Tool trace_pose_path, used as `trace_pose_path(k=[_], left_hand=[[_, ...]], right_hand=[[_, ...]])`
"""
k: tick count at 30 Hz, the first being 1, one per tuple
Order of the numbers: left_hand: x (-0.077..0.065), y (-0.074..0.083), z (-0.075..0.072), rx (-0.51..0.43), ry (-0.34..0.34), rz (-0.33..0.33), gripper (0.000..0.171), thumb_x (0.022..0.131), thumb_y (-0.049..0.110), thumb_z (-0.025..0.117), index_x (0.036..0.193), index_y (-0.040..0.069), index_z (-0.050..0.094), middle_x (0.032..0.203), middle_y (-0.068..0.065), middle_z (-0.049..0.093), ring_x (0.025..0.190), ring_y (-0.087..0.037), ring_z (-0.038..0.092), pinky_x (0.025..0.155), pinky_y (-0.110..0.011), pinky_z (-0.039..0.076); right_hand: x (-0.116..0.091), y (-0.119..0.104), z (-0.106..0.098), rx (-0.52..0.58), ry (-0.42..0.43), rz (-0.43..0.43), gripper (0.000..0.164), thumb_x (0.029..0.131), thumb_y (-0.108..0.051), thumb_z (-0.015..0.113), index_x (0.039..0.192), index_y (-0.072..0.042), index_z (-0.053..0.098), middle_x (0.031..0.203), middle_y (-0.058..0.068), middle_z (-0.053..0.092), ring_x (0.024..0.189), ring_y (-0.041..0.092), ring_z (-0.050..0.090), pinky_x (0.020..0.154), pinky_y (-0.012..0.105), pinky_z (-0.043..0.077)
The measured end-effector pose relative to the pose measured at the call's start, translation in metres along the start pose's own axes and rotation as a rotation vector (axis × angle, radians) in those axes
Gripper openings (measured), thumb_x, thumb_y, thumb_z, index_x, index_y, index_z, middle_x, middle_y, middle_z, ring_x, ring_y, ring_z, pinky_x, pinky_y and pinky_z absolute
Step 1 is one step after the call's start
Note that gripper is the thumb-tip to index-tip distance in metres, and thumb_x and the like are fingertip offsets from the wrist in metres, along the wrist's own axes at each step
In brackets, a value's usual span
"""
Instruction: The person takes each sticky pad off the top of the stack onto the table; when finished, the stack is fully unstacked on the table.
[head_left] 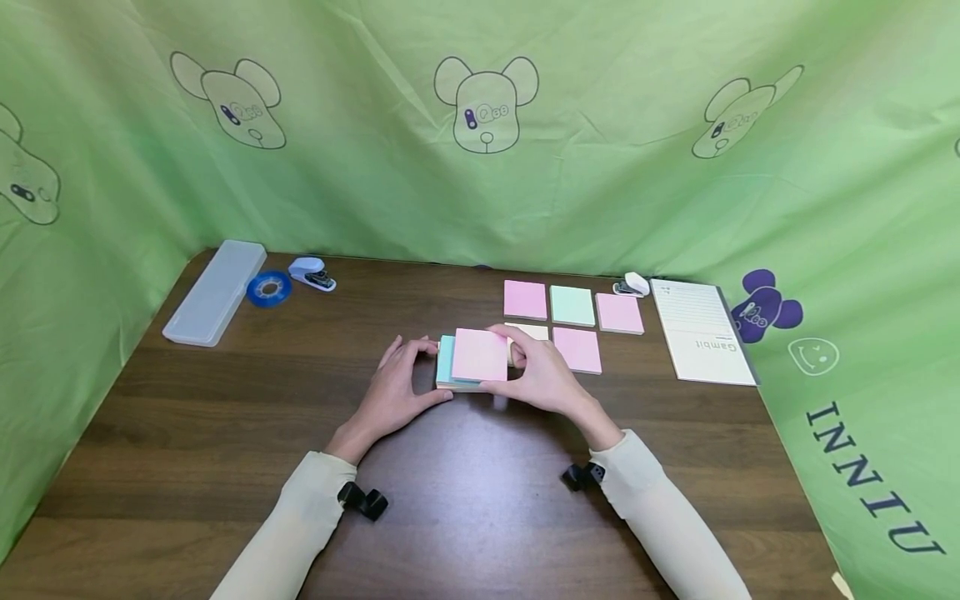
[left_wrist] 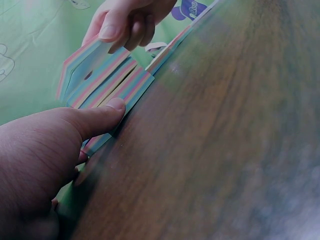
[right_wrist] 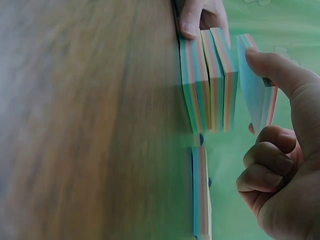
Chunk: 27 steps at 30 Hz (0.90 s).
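Observation:
A stack of sticky note pads (head_left: 445, 360) with striped, many-coloured edges stands on the table in front of me, a light blue sheet on top. My left hand (head_left: 393, 390) grips the stack from the left, its thumb (left_wrist: 107, 114) on the near side. Just over the stack, my right hand (head_left: 549, 377) pinches a pink-topped sticky note pad (head_left: 480, 355) between thumb and fingers. In the right wrist view this pad (right_wrist: 253, 92) is apart from the stack (right_wrist: 206, 82), tilted slightly, while the other fingers curl below the thumb.
Behind and right of the stack lie single pads: several pink ones (head_left: 525, 299), a green one (head_left: 572, 305) and a partly hidden cream one (head_left: 534, 331). Farther right are a white stapler (head_left: 635, 284) and a notebook (head_left: 705, 333). At left are a pencil case (head_left: 217, 292), blue tape (head_left: 268, 288) and another stapler (head_left: 311, 272).

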<state>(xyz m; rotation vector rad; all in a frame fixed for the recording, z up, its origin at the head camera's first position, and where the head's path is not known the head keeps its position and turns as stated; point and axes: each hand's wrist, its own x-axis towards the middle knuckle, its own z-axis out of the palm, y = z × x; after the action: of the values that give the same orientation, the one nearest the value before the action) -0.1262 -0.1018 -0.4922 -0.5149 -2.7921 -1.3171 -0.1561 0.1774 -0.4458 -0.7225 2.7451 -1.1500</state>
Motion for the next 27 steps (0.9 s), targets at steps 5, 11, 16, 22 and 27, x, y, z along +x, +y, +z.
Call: trace_pose_path(k=[5, 11, 16, 22, 27], left_hand=[[0.000, 0.000, -0.001, -0.007, 0.002, 0.001, 0.069, 0.085, 0.025, 0.100, 0.136, 0.002, 0.058, 0.153, -0.019, 0.064, 0.154, -0.034, 0.052, 0.140, -0.054, 0.014], [-0.001, 0.000, -0.001, -0.005, 0.005, 0.004, 0.069, 0.085, 0.024, 0.100, 0.135, 0.002, 0.058, 0.153, -0.019, 0.064, 0.154, -0.034, 0.052, 0.140, -0.054, 0.014], [0.000, 0.000, -0.001, -0.007, 0.003, 0.003, 0.070, 0.084, 0.025, 0.100, 0.135, 0.002, 0.057, 0.154, -0.019, 0.064, 0.154, -0.033, 0.052, 0.141, -0.052, 0.013], [0.000, 0.000, 0.000, -0.009, 0.007, 0.004, 0.070, 0.084, 0.024, 0.100, 0.135, 0.002, 0.058, 0.153, -0.018, 0.065, 0.154, -0.033, 0.053, 0.141, -0.052, 0.014], [-0.001, 0.000, 0.000, -0.009, 0.011, 0.014, 0.069, 0.085, 0.024, 0.100, 0.134, 0.002, 0.058, 0.152, -0.018, 0.065, 0.153, -0.033, 0.054, 0.140, -0.053, 0.015]], right_hand=[[-0.003, 0.002, -0.005, 0.016, 0.010, -0.005, 0.080, 0.077, -0.030, 0.103, 0.146, -0.015, 0.067, 0.076, -0.010, 0.037, 0.070, 0.007, 0.031, 0.065, 0.027, 0.027], [-0.008, 0.007, -0.011, 0.027, 0.019, -0.009, 0.082, 0.076, -0.028, 0.103, 0.148, -0.011, 0.066, 0.075, -0.010, 0.036, 0.070, 0.006, 0.032, 0.065, 0.026, 0.029], [-0.013, 0.013, -0.017, 0.024, 0.012, -0.004, 0.083, 0.078, -0.028, 0.103, 0.150, -0.010, 0.066, 0.075, -0.010, 0.035, 0.070, 0.006, 0.032, 0.066, 0.027, 0.029], [-0.021, 0.019, -0.025, 0.041, 0.018, -0.011, 0.081, 0.078, -0.026, 0.103, 0.149, -0.011, 0.066, 0.076, -0.009, 0.034, 0.071, 0.006, 0.031, 0.067, 0.027, 0.029], [-0.028, 0.025, -0.033, 0.047, 0.030, -0.018, 0.081, 0.078, -0.023, 0.102, 0.149, -0.010, 0.066, 0.077, -0.009, 0.033, 0.072, 0.006, 0.031, 0.068, 0.026, 0.030]])
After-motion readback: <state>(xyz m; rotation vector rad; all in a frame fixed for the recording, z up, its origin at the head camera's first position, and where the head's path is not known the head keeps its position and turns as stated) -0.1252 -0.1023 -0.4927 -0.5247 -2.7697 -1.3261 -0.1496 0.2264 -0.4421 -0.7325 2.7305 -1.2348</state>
